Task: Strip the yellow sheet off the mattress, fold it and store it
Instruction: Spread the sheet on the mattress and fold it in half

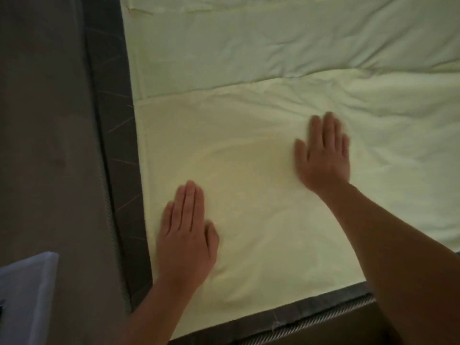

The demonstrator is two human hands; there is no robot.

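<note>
The pale yellow sheet (261,135) lies spread over the mattress (117,150), whose dark grey edge shows along the left and the bottom. A fold line crosses the sheet from left to right, and a doubled layer lies on the near side of it. My left hand (185,235) presses flat on the sheet near the mattress's left edge, fingers straight and together. My right hand (323,155) lies flat farther right and farther up, fingers straight and slightly spread. Wrinkles run across the sheet to the right of that hand.
A brown floor strip (44,120) runs down the left side of the bed. A pale blue-white object (25,295) sits at the lower left corner. The mattress's near corner lies at the bottom left, with ribbed piping (311,322) along its front edge.
</note>
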